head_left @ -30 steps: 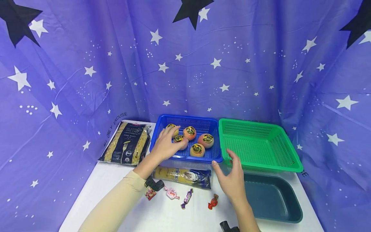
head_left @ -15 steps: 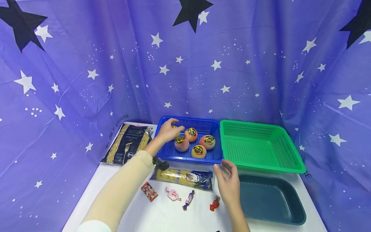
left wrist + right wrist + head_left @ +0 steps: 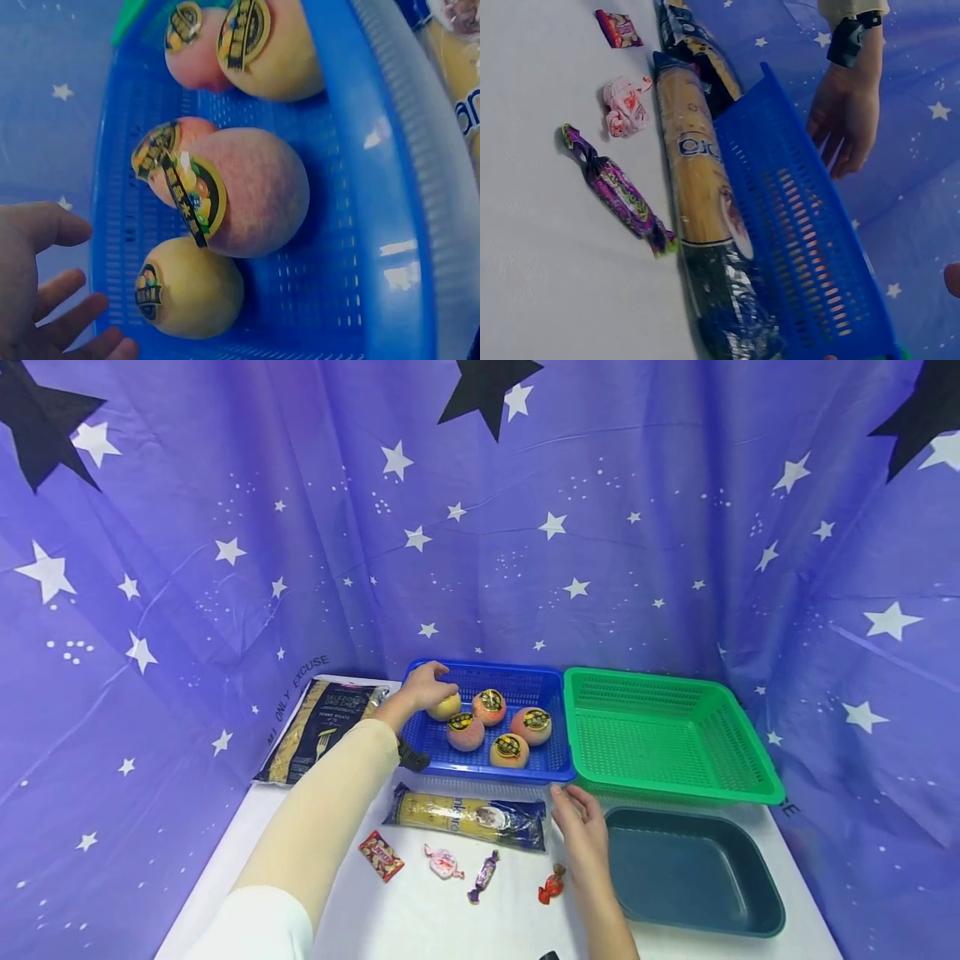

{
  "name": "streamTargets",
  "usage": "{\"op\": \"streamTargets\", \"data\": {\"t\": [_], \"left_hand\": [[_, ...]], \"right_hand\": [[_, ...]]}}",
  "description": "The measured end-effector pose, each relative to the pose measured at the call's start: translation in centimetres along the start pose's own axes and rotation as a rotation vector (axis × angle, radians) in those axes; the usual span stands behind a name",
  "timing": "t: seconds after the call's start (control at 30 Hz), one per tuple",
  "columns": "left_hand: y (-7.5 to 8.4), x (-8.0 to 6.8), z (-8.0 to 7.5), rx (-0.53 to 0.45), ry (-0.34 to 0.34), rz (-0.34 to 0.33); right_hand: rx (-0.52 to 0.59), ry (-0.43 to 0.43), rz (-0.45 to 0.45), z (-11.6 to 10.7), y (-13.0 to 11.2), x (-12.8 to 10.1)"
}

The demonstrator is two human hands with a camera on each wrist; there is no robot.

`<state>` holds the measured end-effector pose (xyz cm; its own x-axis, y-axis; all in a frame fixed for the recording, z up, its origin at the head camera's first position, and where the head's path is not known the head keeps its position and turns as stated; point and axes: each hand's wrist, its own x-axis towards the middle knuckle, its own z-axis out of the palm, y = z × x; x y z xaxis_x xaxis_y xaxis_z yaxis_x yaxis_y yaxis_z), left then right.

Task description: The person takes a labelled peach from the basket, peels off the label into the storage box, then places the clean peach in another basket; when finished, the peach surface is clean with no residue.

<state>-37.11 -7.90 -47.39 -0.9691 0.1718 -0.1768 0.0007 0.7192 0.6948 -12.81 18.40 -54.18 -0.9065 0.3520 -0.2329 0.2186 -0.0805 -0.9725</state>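
My left hand is over the back left corner of the blue basket, close to a yellow peach. In the left wrist view, its fingers are spread and a gap separates them from that yellow peach. Several peaches with black-and-gold stickers lie in the basket, including a pinkish peach and a redder peach. My right hand is at the basket's front right corner, fingers slightly bent and holding nothing. Whether it touches the rim is unclear.
A green basket adjoins the blue one, with a dark teal tray in front. A spaghetti pack, a penne bag, and a red wrapper, pink candy, purple candy and red candy lie on the table.
My left hand has moved back and left, from above the front left peach to the yellow one behind it. My right hand has drawn slightly down and left, its fingers closer together.
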Motion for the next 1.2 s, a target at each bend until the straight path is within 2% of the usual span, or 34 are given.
{"op": "streamTargets", "data": {"t": [0.1, 0.3, 0.43, 0.57, 0.77, 0.87, 1.0, 1.1, 1.2], "left_hand": [[-0.1, 0.8, 0.1, 0.024, -0.025, -0.028], [-0.3, 3.0, 0.9, -0.001, -0.046, -0.097], [-1.4, 5.1, 1.8, -0.005, -0.027, -0.166], [-2.1, 6.2, 2.4, -0.026, 0.007, -0.223], [-1.7, 5.7, 2.8, -0.087, 0.049, -0.299], [-1.6, 5.2, 2.9, -0.107, 0.070, -0.304], [-1.8, 5.0, 3.1, -0.080, 0.097, -0.311], [-1.8, 5.1, 3.2, -0.059, 0.092, -0.299], [-1.3, 4.0, 2.9, -0.056, 0.084, -0.283]], "right_hand": [[0.078, -0.023, 0.007, 0.3, 0.3, 0.5], [0.188, -0.032, 0.009, 0.8, 0.7, 1.4], [0.215, -0.045, -0.004, 1.1, 1.0, 2.0], [0.237, -0.045, -0.006, 1.4, 1.2, 2.3], [0.252, -0.010, 0.005, 1.5, 1.9, 2.9], [0.261, 0.012, 0.007, 1.9, 2.1, 3.1], [0.269, 0.025, 0.001, 2.4, 2.3, 3.6], [0.263, 0.039, -0.007, 2.7, 2.6, 4.2], [0.238, 0.050, -0.013, 2.9, 2.9, 4.6]]}}
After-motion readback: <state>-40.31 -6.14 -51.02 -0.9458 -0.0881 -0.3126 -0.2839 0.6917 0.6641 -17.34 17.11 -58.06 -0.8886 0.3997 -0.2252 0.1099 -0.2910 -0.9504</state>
